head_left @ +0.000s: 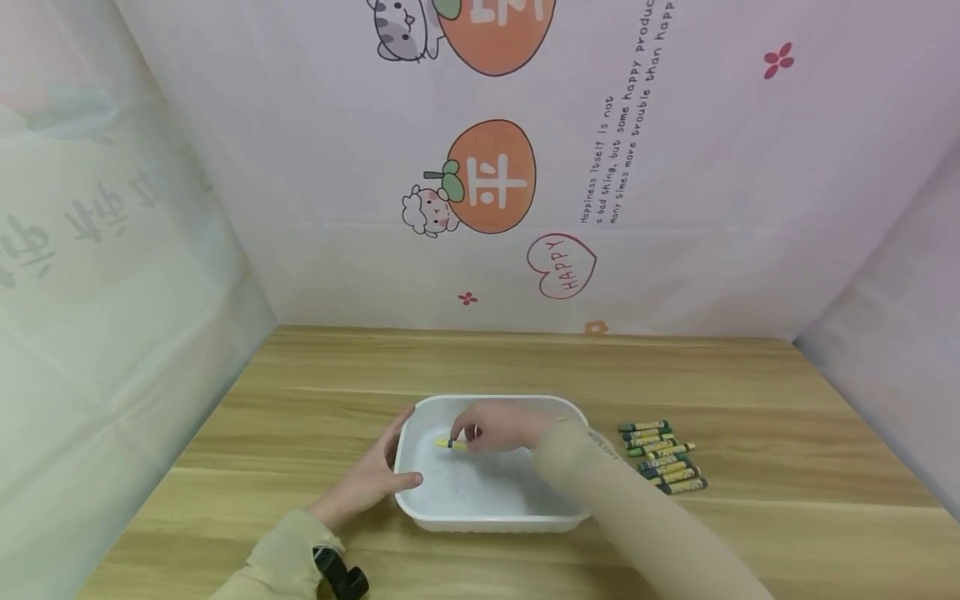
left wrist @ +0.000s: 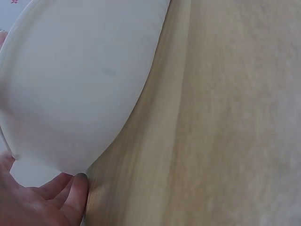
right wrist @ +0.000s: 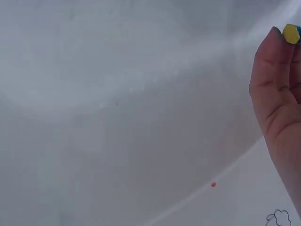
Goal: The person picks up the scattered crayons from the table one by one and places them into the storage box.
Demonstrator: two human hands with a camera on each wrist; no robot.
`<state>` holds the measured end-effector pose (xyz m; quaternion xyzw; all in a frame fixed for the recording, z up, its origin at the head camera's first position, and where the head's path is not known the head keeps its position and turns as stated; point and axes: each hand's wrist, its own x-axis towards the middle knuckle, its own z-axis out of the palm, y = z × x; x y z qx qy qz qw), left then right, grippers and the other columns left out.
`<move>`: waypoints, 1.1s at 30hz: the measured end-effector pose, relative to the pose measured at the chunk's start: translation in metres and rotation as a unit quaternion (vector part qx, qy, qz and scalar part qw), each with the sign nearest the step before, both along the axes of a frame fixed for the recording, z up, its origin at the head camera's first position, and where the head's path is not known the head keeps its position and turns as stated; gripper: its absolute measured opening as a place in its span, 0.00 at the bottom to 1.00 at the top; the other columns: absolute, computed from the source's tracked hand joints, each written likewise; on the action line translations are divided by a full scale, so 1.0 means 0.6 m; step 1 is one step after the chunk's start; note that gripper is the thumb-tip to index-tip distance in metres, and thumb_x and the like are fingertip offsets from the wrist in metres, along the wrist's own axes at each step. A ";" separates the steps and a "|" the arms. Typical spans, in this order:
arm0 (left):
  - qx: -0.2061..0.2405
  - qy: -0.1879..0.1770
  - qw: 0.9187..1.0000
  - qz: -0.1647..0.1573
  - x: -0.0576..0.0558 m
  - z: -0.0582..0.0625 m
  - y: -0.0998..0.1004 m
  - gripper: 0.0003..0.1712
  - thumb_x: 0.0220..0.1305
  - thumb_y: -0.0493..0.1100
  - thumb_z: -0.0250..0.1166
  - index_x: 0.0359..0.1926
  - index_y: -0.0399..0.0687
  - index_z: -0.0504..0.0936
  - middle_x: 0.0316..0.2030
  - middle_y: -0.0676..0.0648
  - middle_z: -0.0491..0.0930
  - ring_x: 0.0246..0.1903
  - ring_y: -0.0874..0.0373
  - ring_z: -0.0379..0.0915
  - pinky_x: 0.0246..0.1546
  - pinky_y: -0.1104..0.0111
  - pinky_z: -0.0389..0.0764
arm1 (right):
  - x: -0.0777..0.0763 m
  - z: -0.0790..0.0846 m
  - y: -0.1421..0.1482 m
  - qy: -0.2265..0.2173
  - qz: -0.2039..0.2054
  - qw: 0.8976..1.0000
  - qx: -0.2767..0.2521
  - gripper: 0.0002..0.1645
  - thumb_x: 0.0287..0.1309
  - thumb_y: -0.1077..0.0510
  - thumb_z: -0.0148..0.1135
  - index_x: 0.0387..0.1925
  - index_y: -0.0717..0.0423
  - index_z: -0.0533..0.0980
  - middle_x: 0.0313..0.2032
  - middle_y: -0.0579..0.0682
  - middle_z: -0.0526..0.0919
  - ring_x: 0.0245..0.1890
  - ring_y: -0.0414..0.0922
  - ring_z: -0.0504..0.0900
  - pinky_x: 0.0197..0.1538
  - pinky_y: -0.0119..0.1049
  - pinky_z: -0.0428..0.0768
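A white plastic tub (head_left: 491,524) with rounded corners stands on the wooden table. My left hand (head_left: 369,479) grips its left side, thumb over the rim and fingers along the outer wall. That wall (left wrist: 80,84) fills much of the left wrist view, with the left fingers at its lower edge. Reaching over the right rim, my right hand (head_left: 498,425) pinches a yellow crayon (head_left: 441,443) with a dark band, low inside the tub. In the right wrist view the crayon's yellow end (right wrist: 291,34) shows at the fingertips; the fingers hide part of the crayon.
Several crayons (head_left: 662,457) in yellow and green wrappers lie in a loose row on the table, right of the tub. A printed white cloth (head_left: 345,275) hangs behind the table (head_left: 315,400), with pale cloths at both sides. A black strap device sits on the left wrist.
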<state>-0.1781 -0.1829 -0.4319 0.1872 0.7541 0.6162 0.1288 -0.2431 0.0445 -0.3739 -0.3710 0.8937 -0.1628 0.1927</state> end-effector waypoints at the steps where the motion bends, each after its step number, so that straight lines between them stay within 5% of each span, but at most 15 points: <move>1: 0.000 -0.001 1.000 0.000 0.000 -0.001 0.000 0.60 0.51 0.38 0.70 0.73 0.37 0.36 0.66 0.22 0.51 0.62 0.33 0.58 0.55 0.65 0.70 | -0.001 -0.006 -0.002 0.006 0.003 1.000 -0.001 0.13 0.59 0.63 0.60 0.45 0.48 0.81 0.32 0.43 0.80 0.34 0.37 0.73 0.41 0.29 0.74; 10: -0.004 -0.012 1.000 0.000 -0.001 -0.005 -0.001 0.60 0.52 0.39 0.70 0.73 0.38 0.36 0.66 0.23 0.54 0.63 0.33 0.58 0.58 0.58 0.67 | -0.004 -0.038 -0.005 0.064 0.043 0.997 -0.027 0.12 0.55 0.65 0.62 0.41 0.53 0.83 0.28 0.45 0.80 0.29 0.36 0.71 0.39 0.26 0.72; 17: -0.011 -0.012 1.000 0.006 0.000 -0.002 0.000 0.59 0.53 0.39 0.69 0.74 0.39 0.37 0.67 0.25 0.54 0.64 0.34 0.56 0.60 0.53 0.63 | -0.004 -0.041 -0.012 0.068 0.019 0.997 -0.008 0.12 0.56 0.64 0.62 0.42 0.52 0.83 0.27 0.43 0.79 0.29 0.35 0.69 0.39 0.26 0.72; 27: 0.001 -0.017 1.000 0.002 0.001 -0.002 0.002 0.59 0.53 0.38 0.69 0.73 0.37 0.36 0.66 0.23 0.54 0.62 0.35 0.58 0.53 0.69 0.70 | 0.001 -0.035 -0.014 0.063 0.005 0.998 0.002 0.12 0.55 0.63 0.64 0.42 0.51 0.83 0.27 0.41 0.78 0.29 0.35 0.70 0.39 0.26 0.72; 33: 0.004 -0.011 1.000 -0.003 0.000 0.000 0.002 0.60 0.54 0.39 0.69 0.73 0.36 0.35 0.65 0.22 0.54 0.61 0.35 0.59 0.53 0.69 0.71 | 0.001 -0.019 -0.008 0.058 0.004 0.998 -0.024 0.12 0.55 0.64 0.65 0.43 0.55 0.82 0.28 0.44 0.79 0.29 0.36 0.71 0.38 0.27 0.72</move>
